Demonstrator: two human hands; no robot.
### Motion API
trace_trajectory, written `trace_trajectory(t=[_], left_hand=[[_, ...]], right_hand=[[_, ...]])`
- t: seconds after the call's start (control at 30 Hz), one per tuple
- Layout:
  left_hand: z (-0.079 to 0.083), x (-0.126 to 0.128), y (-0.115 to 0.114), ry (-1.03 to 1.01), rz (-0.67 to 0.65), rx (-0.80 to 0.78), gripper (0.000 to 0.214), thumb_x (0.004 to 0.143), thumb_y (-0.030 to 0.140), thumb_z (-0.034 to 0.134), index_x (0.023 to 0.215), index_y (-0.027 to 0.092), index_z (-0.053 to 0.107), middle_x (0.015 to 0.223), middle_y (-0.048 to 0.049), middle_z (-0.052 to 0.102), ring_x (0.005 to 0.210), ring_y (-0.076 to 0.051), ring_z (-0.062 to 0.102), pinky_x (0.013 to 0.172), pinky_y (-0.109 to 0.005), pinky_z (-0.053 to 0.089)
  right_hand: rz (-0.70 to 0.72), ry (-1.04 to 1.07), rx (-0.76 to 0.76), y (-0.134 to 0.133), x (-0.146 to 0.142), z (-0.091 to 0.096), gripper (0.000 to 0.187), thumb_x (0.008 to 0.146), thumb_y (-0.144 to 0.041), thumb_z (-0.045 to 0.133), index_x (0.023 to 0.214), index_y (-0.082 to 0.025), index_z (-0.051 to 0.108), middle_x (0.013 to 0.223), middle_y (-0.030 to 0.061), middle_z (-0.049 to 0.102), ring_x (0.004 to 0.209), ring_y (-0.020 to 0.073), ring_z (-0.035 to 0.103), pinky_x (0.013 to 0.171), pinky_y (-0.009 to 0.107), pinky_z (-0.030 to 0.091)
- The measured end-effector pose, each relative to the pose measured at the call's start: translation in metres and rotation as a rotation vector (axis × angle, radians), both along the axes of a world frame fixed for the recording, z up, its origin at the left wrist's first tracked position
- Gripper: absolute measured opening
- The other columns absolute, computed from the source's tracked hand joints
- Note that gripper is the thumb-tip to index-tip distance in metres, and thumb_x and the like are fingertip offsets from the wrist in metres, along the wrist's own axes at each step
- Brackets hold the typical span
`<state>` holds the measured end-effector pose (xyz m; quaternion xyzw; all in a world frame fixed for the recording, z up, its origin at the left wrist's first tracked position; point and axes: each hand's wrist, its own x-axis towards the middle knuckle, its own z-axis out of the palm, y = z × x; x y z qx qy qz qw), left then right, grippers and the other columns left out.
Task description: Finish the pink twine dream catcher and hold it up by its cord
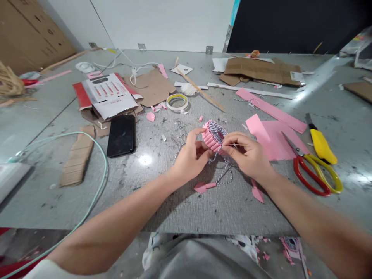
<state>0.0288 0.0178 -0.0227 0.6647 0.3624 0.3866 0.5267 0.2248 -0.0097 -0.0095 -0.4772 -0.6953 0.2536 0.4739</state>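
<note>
A small ring of pleated pink paper [213, 136], laced with black-and-white twine, is held up over the middle of the grey table [203, 205]. My left hand [192, 155] grips its near left side, fingers curled round it. My right hand [248, 153] is closed in a pinch at the ring's right side, on a thin pale needle or stick that points toward the ring. Loose twine [225, 176] hangs from the ring and trails onto the table beneath both hands.
Pink paper sheets [273, 137] lie at the right, with red-and-yellow scissors [315, 172] and a yellow utility knife [321, 144]. A black phone [121, 135], a tape roll [177, 102] and cardboard pieces [261, 70] lie behind and left. A green cable [99, 174] curves on the left.
</note>
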Motion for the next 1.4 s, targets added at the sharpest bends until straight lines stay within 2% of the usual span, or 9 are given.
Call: trace_trajectory(t=[0.27, 0.67, 0.73, 0.83, 0.9, 0.97, 1.03, 1.2, 1.4], left_hand=[[-0.004, 0.002, -0.001, -0.145, -0.033, -0.054, 0.053, 0.085, 0.015, 0.063, 0.126, 0.023, 0.032, 0.079, 0.0039, 0.057, 0.067, -0.011, 0.058, 0.062, -0.026, 0.045], [-0.001, -0.003, 0.000, -0.095, -0.022, 0.016, 0.047, 0.088, 0.011, 0.056, 0.128, 0.022, 0.035, 0.086, 0.0005, 0.059, 0.076, -0.013, 0.061, 0.069, -0.026, 0.048], [-0.001, -0.004, 0.001, -0.071, -0.022, 0.024, 0.046, 0.088, 0.010, 0.054, 0.129, 0.022, 0.035, 0.085, 0.0012, 0.057, 0.078, -0.013, 0.062, 0.070, -0.026, 0.048], [0.000, -0.005, 0.001, -0.043, -0.021, 0.034, 0.046, 0.089, 0.009, 0.052, 0.129, 0.022, 0.034, 0.083, 0.0022, 0.055, 0.078, -0.013, 0.063, 0.069, -0.026, 0.048], [0.001, -0.006, 0.001, -0.036, -0.022, 0.031, 0.045, 0.090, 0.009, 0.052, 0.129, 0.022, 0.035, 0.083, 0.0021, 0.055, 0.079, -0.014, 0.063, 0.070, -0.027, 0.048], [0.002, -0.005, 0.000, -0.035, -0.020, 0.020, 0.045, 0.090, 0.008, 0.052, 0.130, 0.022, 0.035, 0.082, 0.0021, 0.055, 0.078, -0.014, 0.063, 0.070, -0.028, 0.048], [0.001, -0.004, 0.000, -0.042, -0.012, 0.003, 0.046, 0.089, 0.007, 0.053, 0.130, 0.022, 0.036, 0.081, 0.0027, 0.054, 0.077, -0.013, 0.062, 0.069, -0.028, 0.046], [-0.002, -0.002, 0.005, -0.198, 0.000, -0.127, 0.042, 0.089, 0.007, 0.055, 0.126, 0.021, 0.041, 0.079, 0.0033, 0.055, 0.071, -0.011, 0.057, 0.069, -0.027, 0.046], [0.001, -0.005, 0.010, -0.261, 0.028, -0.272, 0.036, 0.086, 0.006, 0.060, 0.117, 0.020, 0.049, 0.079, 0.0022, 0.060, 0.075, -0.011, 0.059, 0.077, -0.028, 0.048]], right_hand=[[-0.014, 0.075, -0.070, 0.000, 0.003, 0.001, 0.005, 0.092, -0.024, 0.066, 0.088, -0.024, 0.066, 0.097, 0.0027, 0.069, 0.095, 0.0155, 0.065, 0.085, 0.031, 0.053], [-0.033, 0.596, -0.251, 0.013, 0.018, 0.003, 0.021, 0.085, -0.040, 0.071, 0.087, -0.027, 0.054, 0.081, -0.0009, 0.069, 0.081, 0.0194, 0.070, 0.082, 0.041, 0.057], [-0.178, 0.450, -0.262, 0.018, 0.032, 0.001, 0.020, 0.085, -0.041, 0.068, 0.094, -0.027, 0.058, 0.079, -0.0005, 0.068, 0.077, 0.0200, 0.069, 0.078, 0.042, 0.057], [-0.425, -0.163, -0.291, 0.024, 0.060, -0.003, 0.026, 0.084, -0.035, 0.067, 0.108, -0.026, 0.066, 0.083, 0.0031, 0.070, 0.079, 0.0233, 0.068, 0.080, 0.044, 0.053], [-0.475, -0.522, -0.298, 0.026, 0.075, -0.004, 0.026, 0.080, -0.030, 0.069, 0.105, -0.023, 0.069, 0.086, 0.0062, 0.071, 0.082, 0.0269, 0.067, 0.081, 0.045, 0.050], [-0.471, -0.641, -0.186, 0.025, 0.077, -0.001, 0.020, 0.081, -0.028, 0.068, 0.099, -0.021, 0.071, 0.094, 0.0093, 0.071, 0.084, 0.0268, 0.067, 0.079, 0.043, 0.050], [-0.420, -0.579, 0.067, 0.019, 0.064, 0.007, 0.013, 0.087, -0.027, 0.064, 0.097, -0.022, 0.070, 0.102, 0.0089, 0.070, 0.087, 0.0236, 0.065, 0.080, 0.039, 0.050], [0.085, -0.725, 0.512, -0.009, -0.003, 0.022, 0.008, 0.093, -0.019, 0.063, 0.096, -0.023, 0.069, 0.089, 0.0020, 0.068, 0.089, 0.0199, 0.056, 0.085, 0.036, 0.044], [-0.236, -1.086, 0.529, -0.023, -0.038, 0.005, 0.010, 0.091, -0.015, 0.064, 0.084, -0.020, 0.069, 0.081, 0.0058, 0.061, 0.084, 0.0235, 0.042, 0.072, 0.038, 0.031]])
